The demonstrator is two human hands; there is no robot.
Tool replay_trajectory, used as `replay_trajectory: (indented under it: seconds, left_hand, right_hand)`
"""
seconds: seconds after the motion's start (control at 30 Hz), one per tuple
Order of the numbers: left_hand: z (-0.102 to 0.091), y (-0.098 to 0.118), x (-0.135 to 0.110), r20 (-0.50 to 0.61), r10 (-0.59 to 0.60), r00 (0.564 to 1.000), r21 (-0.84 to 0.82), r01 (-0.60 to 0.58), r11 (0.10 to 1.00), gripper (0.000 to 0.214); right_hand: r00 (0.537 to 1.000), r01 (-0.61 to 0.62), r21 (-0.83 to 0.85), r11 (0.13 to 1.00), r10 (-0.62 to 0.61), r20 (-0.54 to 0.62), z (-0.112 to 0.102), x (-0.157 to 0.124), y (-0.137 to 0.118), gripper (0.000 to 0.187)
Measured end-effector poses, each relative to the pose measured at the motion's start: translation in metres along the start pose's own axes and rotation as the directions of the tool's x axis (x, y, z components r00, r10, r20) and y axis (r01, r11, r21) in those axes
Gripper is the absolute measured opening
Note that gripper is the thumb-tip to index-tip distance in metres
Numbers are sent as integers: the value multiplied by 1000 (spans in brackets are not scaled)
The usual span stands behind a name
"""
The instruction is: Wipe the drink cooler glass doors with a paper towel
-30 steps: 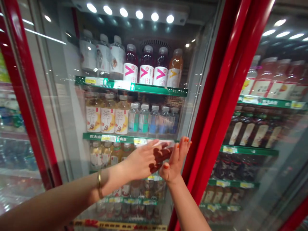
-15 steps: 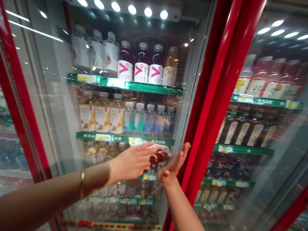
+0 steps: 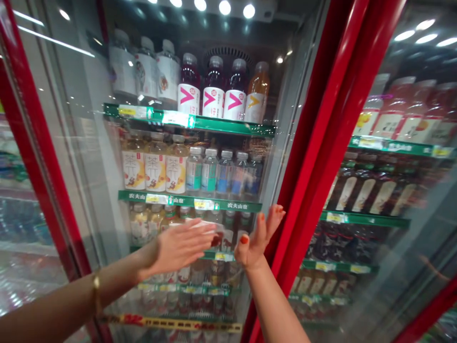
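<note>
My left hand (image 3: 178, 245) reaches in from the left with its fingers stretched flat against the glass door (image 3: 89, 166) of a drinks fridge. It presses a white cloth (image 3: 211, 226) to the glass; only the cloth's edge shows past the fingertips. My right hand (image 3: 259, 236) is open, palm toward the glass and fingers up, right beside the red door frame (image 3: 321, 143). A gap of glass separates the two hands. A gold bracelet (image 3: 95, 282) is on my left wrist.
Behind the glass, green shelves (image 3: 228, 126) carry red and orange drinks (image 3: 214, 90), yellow tea bottles (image 3: 155, 166) and water bottles (image 3: 221, 171). A second fridge (image 3: 392, 143) with bottles stands at the right, and another red frame (image 3: 39, 143) runs down the left.
My left hand with the cloth has slid left and slightly down across the glass, away from my right hand. The right hand stays by the red frame.
</note>
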State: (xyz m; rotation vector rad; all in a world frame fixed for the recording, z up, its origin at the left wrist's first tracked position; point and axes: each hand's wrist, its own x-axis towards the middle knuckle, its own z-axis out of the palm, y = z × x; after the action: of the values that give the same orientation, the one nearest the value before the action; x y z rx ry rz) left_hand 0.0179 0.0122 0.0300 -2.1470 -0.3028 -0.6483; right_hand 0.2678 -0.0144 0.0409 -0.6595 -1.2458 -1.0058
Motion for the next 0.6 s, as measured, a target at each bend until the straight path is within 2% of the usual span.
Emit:
replay_trajectory:
  seconds: [0.03, 0.07, 0.13, 0.17, 0.2, 0.27, 0.33, 0.37, 0.4, 0.43, 0.47, 0.5, 0.53, 0.6]
  left_hand:
    - [-5, -13, -27, 6, -140, 990, 7, 140, 990, 56]
    - [-11, -29, -47, -37, -339, 940, 23, 340, 940, 62]
    - [-27, -61, -62, -167, -628, 760, 27, 640, 768, 74]
    - [-33, -71, -57, -238, -703, 670, 16, 726, 687, 77]
    - [-37, -75, -46, -296, -726, 620, 8, 762, 647, 80]
    - [-34, -60, -17, -328, -716, 616, 29, 765, 644, 83]
    - [-18, -24, 0, -264, -641, 721, 78, 678, 731, 84]
    - [-9, -4, -1, -222, -576, 787, 98, 605, 790, 83]
    - [1, 13, -9, -188, -482, 856, 109, 506, 855, 81]
    - [7, 25, -23, -178, -453, 874, 117, 475, 872, 80]
    - [11, 29, -42, -189, -480, 857, 122, 505, 854, 80]
    - [10, 25, -61, -223, -542, 810, 119, 574, 810, 81]
    - [6, 14, -79, -274, -625, 731, 107, 669, 736, 81]
    - [-9, -20, -97, -386, -752, 534, 55, 827, 559, 80]
  right_hand:
    - [997, 34, -44, 998, -30, 73, 0, 3, -2, 73]
    - [986, 75, -95, 993, -60, 154, 2, 6, -5, 75]
    - [949, 160, -193, 968, -97, 300, 5, 11, -10, 79]
    - [934, 187, -227, 956, -101, 343, 7, 13, -12, 81]
    - [924, 202, -252, 946, -99, 369, 9, 14, -13, 82]
    - [918, 207, -272, 940, -91, 386, 10, 15, -14, 83]
    - [917, 210, -258, 943, -98, 387, 10, 14, -13, 79]
    - [917, 212, -252, 944, -103, 385, 10, 13, -12, 78]
    - [918, 213, -250, 944, -106, 381, 10, 13, -11, 76]
    - [920, 209, -254, 944, -102, 379, 9, 12, -11, 76]
    - [921, 202, -259, 944, -93, 377, 9, 10, -10, 76]
    - [922, 193, -265, 945, -82, 377, 9, 9, -10, 76]
    - [922, 184, -271, 945, -71, 380, 9, 8, -10, 77]
    - [923, 171, -279, 945, -54, 382, 10, 6, -11, 79]
